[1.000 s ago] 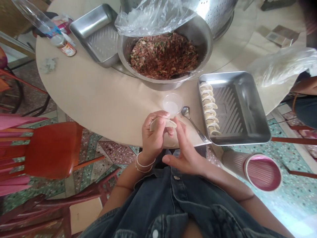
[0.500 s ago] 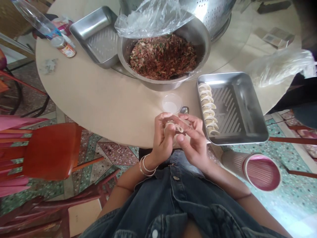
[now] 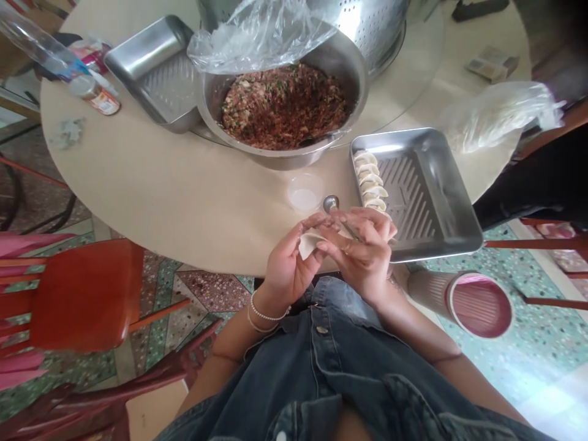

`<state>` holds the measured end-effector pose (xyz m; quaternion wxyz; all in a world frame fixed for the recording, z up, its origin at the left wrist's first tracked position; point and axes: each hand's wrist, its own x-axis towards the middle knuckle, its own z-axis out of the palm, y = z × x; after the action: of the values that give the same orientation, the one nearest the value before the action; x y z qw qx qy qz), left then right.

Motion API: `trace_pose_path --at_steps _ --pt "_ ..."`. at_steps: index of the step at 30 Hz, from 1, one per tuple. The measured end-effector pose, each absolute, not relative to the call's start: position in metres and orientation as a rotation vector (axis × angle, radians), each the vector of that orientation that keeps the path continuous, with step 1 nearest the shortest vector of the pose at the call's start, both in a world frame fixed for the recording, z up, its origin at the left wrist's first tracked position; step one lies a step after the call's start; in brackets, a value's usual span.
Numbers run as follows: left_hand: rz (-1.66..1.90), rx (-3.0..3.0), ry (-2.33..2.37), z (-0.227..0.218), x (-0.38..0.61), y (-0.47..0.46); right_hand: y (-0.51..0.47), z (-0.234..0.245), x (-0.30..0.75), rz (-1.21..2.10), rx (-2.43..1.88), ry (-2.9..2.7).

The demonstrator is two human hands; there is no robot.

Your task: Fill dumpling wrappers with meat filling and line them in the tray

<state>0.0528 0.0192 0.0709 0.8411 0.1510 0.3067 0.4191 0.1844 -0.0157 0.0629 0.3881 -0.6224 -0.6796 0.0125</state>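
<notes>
In front of my waist, at the table's near edge, a pale dumpling (image 3: 309, 244) shows between my hands. My left hand (image 3: 288, 262) is closed round it, fingers beneath and thumb on the near side. The fingertips of my right hand (image 3: 365, 254) pinch the same dumpling from the right. How far its rim is sealed I cannot tell, since fingers cover part of it. Just beyond lie a small clear dish (image 3: 304, 192) and a metal spoon (image 3: 331, 203). Folded dumplings (image 3: 370, 179) form a row along the left side of a metal tray (image 3: 429, 184), partly behind my right hand.
A large steel bowl (image 3: 214, 110) holds minced filling (image 3: 285, 110), with a plastic bag (image 3: 261, 40) draped over its back. Another tray (image 3: 168, 92) stands left of it, near a jar (image 3: 98, 98). A bagged bundle (image 3: 500, 119) lies right. Below are a bin (image 3: 480, 305) and red chair (image 3: 87, 294).
My view has shifted, so the table things appear farther left. The dumpling has turned and shows a broader pale face. My right fingers have moved across it, bunching closer to the tray.
</notes>
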Motion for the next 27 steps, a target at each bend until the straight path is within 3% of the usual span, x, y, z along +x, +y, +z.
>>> trace_pose_path --at_steps 11,16,22,27 --pt "0.603 0.48 0.435 0.069 0.057 0.003 -0.037 0.075 0.231 0.361 -1.311 -1.88" --pt "0.661 0.588 0.527 0.064 0.05 0.007 -0.053 0.086 0.278 0.561 -1.673 -1.591" --pt "0.721 0.566 0.62 0.065 0.045 0.012 -0.04 0.074 0.315 0.796 -1.929 -1.814" --pt "0.786 0.561 0.652 0.066 0.046 0.011 -0.028 0.063 0.312 0.694 -1.99 -1.909"
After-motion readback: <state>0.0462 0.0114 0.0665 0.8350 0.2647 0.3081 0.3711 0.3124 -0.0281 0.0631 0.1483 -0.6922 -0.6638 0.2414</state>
